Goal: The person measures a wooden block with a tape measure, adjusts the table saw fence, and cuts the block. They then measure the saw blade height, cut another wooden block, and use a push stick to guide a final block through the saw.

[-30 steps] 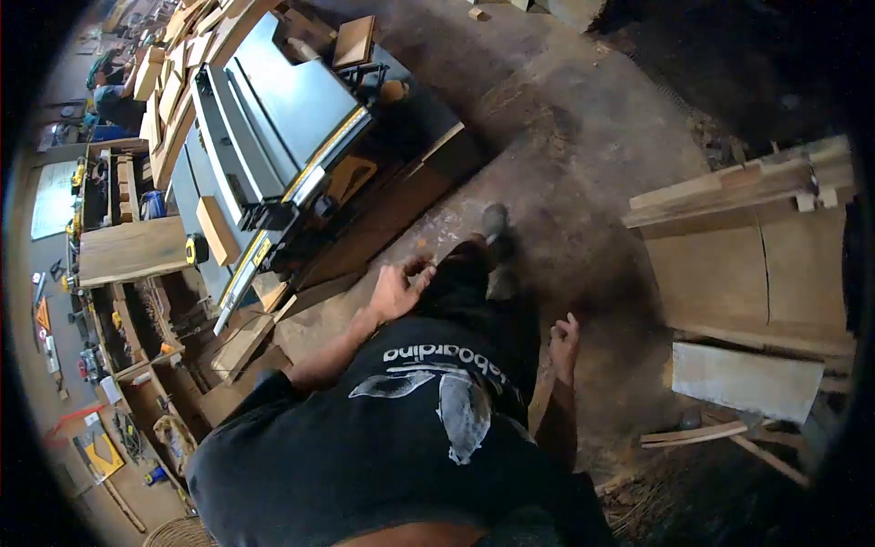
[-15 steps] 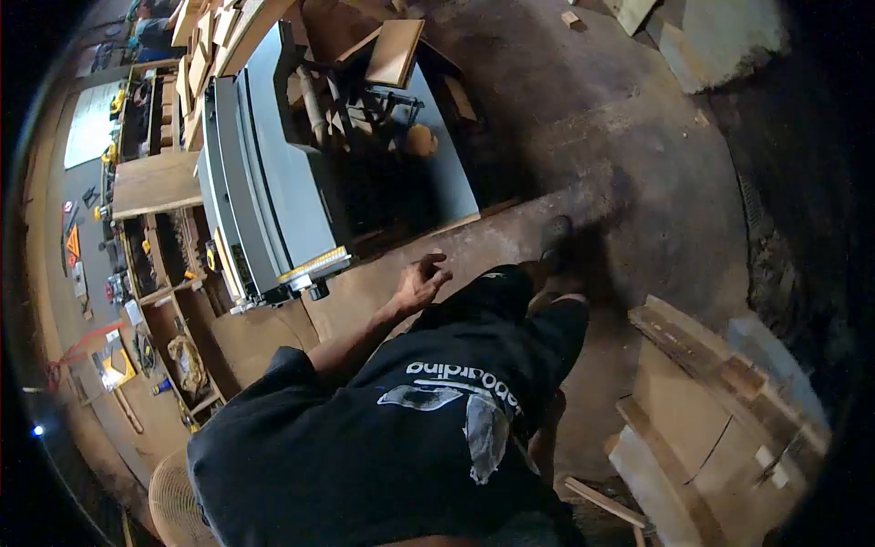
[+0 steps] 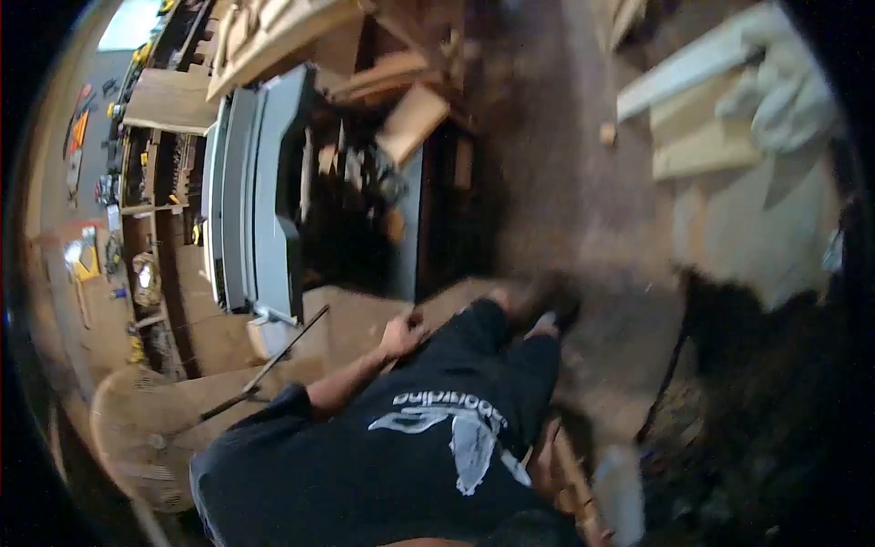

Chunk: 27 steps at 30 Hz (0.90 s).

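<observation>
My left hand (image 3: 402,335) hangs in front of my left thigh, beside the machine with a grey metal table (image 3: 264,182). It is somewhat blurred; its fingers look loosely curled with a gap between them, and I see nothing held. My right hand (image 3: 545,458) is low at my right side, partly hidden by my dark shirt (image 3: 365,474). Close against it in the picture is a narrow wooden piece (image 3: 576,483); whether the fingers grip it cannot be made out.
A wire-guarded fan (image 3: 137,438) stands at lower left, near a shelf of tools (image 3: 146,210). Boards (image 3: 292,41) lie beyond the machine. At upper right are pale wood panels (image 3: 702,137) and a small block (image 3: 608,134) on the floor. Dark rough ground (image 3: 729,410) lies to the right.
My view has swung to the right, and the machine now sits lower in the picture. More of the fan and the pale panels shows. My left hand looks more curled; more of my right hand appears.
</observation>
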Available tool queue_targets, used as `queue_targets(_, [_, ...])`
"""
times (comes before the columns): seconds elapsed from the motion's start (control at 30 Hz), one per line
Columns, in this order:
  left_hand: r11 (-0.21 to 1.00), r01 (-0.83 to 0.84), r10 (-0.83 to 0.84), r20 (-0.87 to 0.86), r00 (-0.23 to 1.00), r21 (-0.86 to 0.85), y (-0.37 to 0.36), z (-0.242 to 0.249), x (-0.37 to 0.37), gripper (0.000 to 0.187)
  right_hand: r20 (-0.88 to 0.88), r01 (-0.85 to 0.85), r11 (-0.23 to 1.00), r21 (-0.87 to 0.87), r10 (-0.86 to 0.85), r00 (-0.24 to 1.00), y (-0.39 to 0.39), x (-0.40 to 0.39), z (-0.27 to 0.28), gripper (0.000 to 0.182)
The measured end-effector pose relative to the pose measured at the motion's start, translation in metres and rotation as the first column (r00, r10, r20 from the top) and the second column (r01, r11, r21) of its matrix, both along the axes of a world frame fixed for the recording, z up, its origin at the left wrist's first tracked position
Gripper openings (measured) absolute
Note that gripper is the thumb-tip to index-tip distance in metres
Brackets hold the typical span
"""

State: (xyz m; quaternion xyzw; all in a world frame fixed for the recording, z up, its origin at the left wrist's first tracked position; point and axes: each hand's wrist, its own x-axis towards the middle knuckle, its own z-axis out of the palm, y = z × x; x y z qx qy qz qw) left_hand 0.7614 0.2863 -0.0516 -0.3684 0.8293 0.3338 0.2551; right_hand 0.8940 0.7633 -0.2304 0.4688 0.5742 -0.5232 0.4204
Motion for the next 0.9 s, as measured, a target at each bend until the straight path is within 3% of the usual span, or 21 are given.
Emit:
queue_targets(0.03, [0.999, 0.036, -0.036, -0.006, 0.999, -0.035, 0.018, 0.021, -0.025, 0.046, -0.014, -0.014, 1.000, 0.003, 0.014, 1.000, 0.019, -0.028, -0.006, 0.014])
queue_targets(0.1, [1.000, -0.018, 0.018, -0.123, 0.992, -0.004, 0.028, 0.018, -0.049, 0.046, -0.057, -0.011, 1.000, -0.008, 0.011, 0.998, 0.047, -0.102, -0.020, 0.011])
queue_targets(0.23, [0.973, -0.223, 0.228, -0.302, 0.926, 0.053, 0.044, 0.086, -0.158, 0.044, -0.063, -0.010, 0.999, -0.051, 0.007, 0.998, 0.092, -0.277, -0.016, 0.005])
queue_targets(0.33, [0.946, -0.305, 0.317, -0.499, 0.806, 0.108, 0.025, 0.097, -0.233, 0.042, -0.147, -0.101, 0.994, 0.044, 0.107, 0.983, 0.069, -0.429, -0.008, 0.010])
queue_targets(0.37, [0.938, -0.326, 0.339, -0.504, 0.794, 0.118, 0.016, 0.108, -0.261, 0.042, -0.231, -0.214, 0.967, 0.134, 0.241, 0.943, 0.048, -0.477, -0.003, 0.014])
queue_targets(0.4, [0.925, -0.312, 0.381, -0.522, 0.763, 0.217, 0.002, 0.128, -0.294, 0.041, -0.302, -0.301, 0.926, 0.230, 0.361, 0.882, 0.023, -0.514, 0.003, 0.019])
queue_targets(0.43, [0.904, -0.287, 0.421, -0.537, 0.731, 0.318, -0.009, 0.146, -0.326, 0.039, -0.310, -0.301, 0.922, 0.242, 0.368, 0.877, 0.003, -0.543, 0.011, 0.019])
queue_targets(0.5, [0.751, -0.158, 0.576, -0.518, 0.633, 0.642, -0.035, 0.188, -0.394, 0.037, -0.321, -0.081, 0.992, 0.096, 0.108, 0.941, -0.048, -0.623, 0.022, 0.025])
queue_targets(0.53, [0.739, -0.011, 0.552, -0.596, 0.583, 0.673, -0.048, 0.229, -0.426, 0.033, -0.340, -0.085, 0.991, 0.108, 0.117, 0.933, -0.072, -0.652, 0.033, 0.025])
queue_targets(0.57, [0.655, 0.169, 0.575, -0.630, 0.522, 0.737, -0.060, 0.268, -0.452, 0.032, -0.354, -0.235, 0.962, 0.140, 0.270, 0.895, -0.103, -0.673, 0.046, 0.031])
queue_targets(0.6, [0.609, 0.400, 0.563, -0.729, 0.389, 0.685, -0.072, 0.312, -0.477, 0.028, -0.374, -0.379, 0.910, 0.166, 0.414, 0.830, -0.136, -0.704, 0.058, 0.039])
queue_targets(0.63, [0.507, 0.619, 0.556, -0.776, 0.297, 0.600, -0.084, 0.356, -0.496, 0.030, -0.389, -0.387, 0.906, 0.171, 0.423, 0.818, -0.157, -0.734, 0.059, 0.039])
queue_targets(0.67, [0.467, 0.808, 0.505, -0.859, 0.088, 0.358, -0.094, 0.397, -0.520, 0.033, -0.441, -0.457, 0.873, 0.171, 0.483, 0.757, -0.176, -0.762, 0.046, 0.040])
queue_targets(0.7, [0.434, 0.870, 0.535, -0.844, -0.040, 0.234, -0.098, 0.431, -0.536, 0.042, -0.488, -0.527, 0.832, 0.172, 0.537, 0.688, -0.191, -0.788, 0.037, 0.041])
queue_targets(0.73, [0.353, 0.928, 0.532, -0.841, -0.094, 0.119, -0.108, 0.455, -0.552, 0.040, -0.487, -0.539, 0.824, 0.175, 0.548, 0.680, -0.206, -0.813, 0.042, 0.041])
queue_targets(0.8, [0.282, 0.957, 0.583, -0.803, -0.122, 0.060, -0.117, 0.480, -0.578, 0.030, -0.539, -0.587, 0.733, 0.344, 0.666, 0.515, -0.240, -0.866, 0.051, 0.039])
queue_targets(0.83, [0.357, 0.933, 0.608, -0.748, -0.267, -0.043, -0.122, 0.479, -0.604, 0.030, -0.489, -0.556, 0.774, 0.302, 0.627, 0.607, -0.268, -0.882, 0.106, 0.040])
queue_targets(0.87, [0.400, 0.911, 0.609, -0.715, -0.344, -0.098, -0.131, 0.478, -0.624, 0.030, -0.490, -0.567, 0.767, 0.301, 0.634, 0.598, -0.273, -0.903, 0.092, 0.040])
queue_targets(0.9, [0.444, 0.884, 0.607, -0.676, -0.417, -0.147, -0.140, 0.478, -0.645, 0.030, -0.531, -0.612, 0.647, 0.455, 0.749, 0.397, -0.276, -0.924, 0.077, 0.039])
